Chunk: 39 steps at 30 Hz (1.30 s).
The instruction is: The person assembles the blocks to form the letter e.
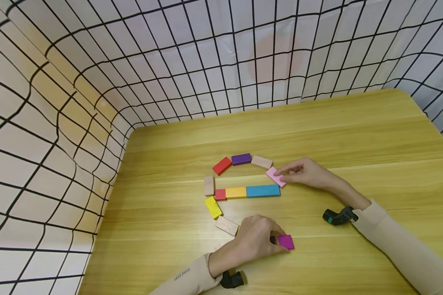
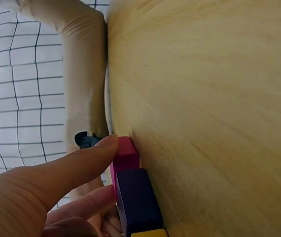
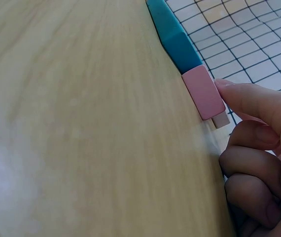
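My right hand (image 1: pixel 308 174) pinches a pink block (image 1: pixel 276 177) lying on the table between thumb and finger. In the right wrist view the pink block (image 3: pixel 204 94) lies close to the blue block (image 3: pixel 177 44). My left hand (image 1: pixel 256 235) holds a magenta block (image 1: pixel 286 242) between its thumb and a finger, lower on the table. From the left wrist, a dark blue block (image 2: pixel 139 200) shows against the magenta block (image 2: pixel 125 153), with a yellow block (image 2: pixel 150 233) behind it. The left hand mostly covers these two in the head view.
Red (image 1: pixel 222 166), purple (image 1: pixel 241 159) and plain wood (image 1: pixel 261 162) blocks curve along the top. A small red block (image 1: pixel 220 194), an orange-yellow block (image 1: pixel 236 192) and a blue block (image 1: pixel 263 191) form a straight row. A yellow block (image 1: pixel 213 207) lies at the lower left. White gridded sheets (image 1: pixel 214 61) surround the table.
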Motion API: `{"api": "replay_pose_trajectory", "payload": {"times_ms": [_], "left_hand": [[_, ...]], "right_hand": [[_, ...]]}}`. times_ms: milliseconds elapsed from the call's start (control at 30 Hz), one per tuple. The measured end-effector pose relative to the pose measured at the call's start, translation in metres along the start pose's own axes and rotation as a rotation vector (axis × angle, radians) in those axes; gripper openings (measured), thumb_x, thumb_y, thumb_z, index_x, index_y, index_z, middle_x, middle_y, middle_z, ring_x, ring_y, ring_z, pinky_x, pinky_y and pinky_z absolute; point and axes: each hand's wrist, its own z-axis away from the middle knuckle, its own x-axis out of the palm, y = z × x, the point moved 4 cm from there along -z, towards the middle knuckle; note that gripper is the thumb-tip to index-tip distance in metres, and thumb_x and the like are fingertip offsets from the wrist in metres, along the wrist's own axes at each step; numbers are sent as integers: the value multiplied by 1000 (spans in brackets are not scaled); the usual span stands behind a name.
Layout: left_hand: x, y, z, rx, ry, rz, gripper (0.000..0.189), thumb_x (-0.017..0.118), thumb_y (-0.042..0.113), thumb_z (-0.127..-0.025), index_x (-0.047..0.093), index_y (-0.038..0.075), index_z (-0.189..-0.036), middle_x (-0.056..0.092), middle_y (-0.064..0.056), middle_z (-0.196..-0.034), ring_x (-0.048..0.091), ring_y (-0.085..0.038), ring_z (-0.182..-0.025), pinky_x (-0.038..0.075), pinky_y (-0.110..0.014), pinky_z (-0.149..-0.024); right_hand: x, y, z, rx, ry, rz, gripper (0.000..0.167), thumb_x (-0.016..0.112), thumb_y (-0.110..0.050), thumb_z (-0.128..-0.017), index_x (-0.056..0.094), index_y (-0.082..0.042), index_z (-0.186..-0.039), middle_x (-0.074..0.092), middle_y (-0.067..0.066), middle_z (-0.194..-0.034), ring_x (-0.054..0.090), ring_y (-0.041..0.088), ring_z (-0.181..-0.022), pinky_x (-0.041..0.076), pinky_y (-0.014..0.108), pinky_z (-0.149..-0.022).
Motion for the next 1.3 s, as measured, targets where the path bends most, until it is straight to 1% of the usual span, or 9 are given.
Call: {"api": "replay_pose_trajectory", "payload": {"times_ms": [133, 333, 567, 767, 967, 1067, 1200, 1300], "left_hand": [[0, 0, 0, -3, -6, 3, 25, 92, 43, -77, 85, 26, -95, 77, 18, -84, 42, 14, -62, 30, -7, -52], [1, 0, 1, -15, -14, 13, 25, 92, 42, -77, 85, 26, -96, 78, 18, -85, 41, 14, -61, 30, -8, -51], [0, 1, 2, -14, -1, 14, 26, 92, 43, -77, 85, 26, -96, 77, 17, -84, 40, 14, -60, 29, -8, -50], [2, -1, 2, -20, 3, 60, 27, 93, 42, -76, 85, 26, -95, 77, 17, -85, 39, 14, -60, 30, -8, -51], [2, -3, 2, -10, 3, 90, 28, 93, 43, -76, 85, 25, -96, 78, 16, -87, 40, 14, -60, 30, -8, -52], [2, -4, 2, -2, 4, 125, 30, 93, 42, -76, 85, 24, -98, 77, 15, -83, 39, 14, -58, 31, -8, -51], [2, -7, 1, 15, 4, 178, 31, 93, 40, -76, 85, 24, -102, 72, 15, -73, 37, 14, -55, 31, -8, -52], [2, -8, 1, 15, -3, 206, 31, 93, 39, -77, 85, 25, -103, 73, 15, -74, 39, 16, -56, 33, -8, -53]], "right_hand": [[0, -1, 1, -7, -2, -13, 24, 75, -16, -96, 78, -7, -118, 33, -9, -60, 33, 4, -63, 31, 26, -55], [1, -2, 2, -10, -7, -19, 24, 75, -17, -96, 78, -7, -118, 32, -9, -58, 31, 3, -59, 30, 26, -54], [1, -2, 3, -5, 4, -19, 24, 75, -16, -96, 78, -5, -118, 33, -9, -59, 31, 3, -59, 28, 25, -53], [0, -2, 3, 4, 7, -20, 25, 76, -16, -96, 78, -5, -118, 33, -9, -58, 31, 3, -58, 27, 24, -53], [1, -2, 3, 2, 0, -24, 25, 75, -17, -96, 78, -6, -118, 33, -8, -58, 30, 3, -58, 27, 24, -53], [1, -1, 3, -2, -7, -28, 25, 75, -17, -96, 78, -6, -119, 33, -8, -58, 31, 4, -57, 28, 25, -53], [1, -2, 2, -17, -15, -26, 24, 74, -17, -97, 78, -7, -119, 33, -8, -57, 31, 3, -56, 30, 26, -53], [1, -2, 2, -26, -19, -26, 24, 74, -16, -97, 78, -7, -118, 33, -8, -57, 31, 3, -56, 30, 27, -53]]}}
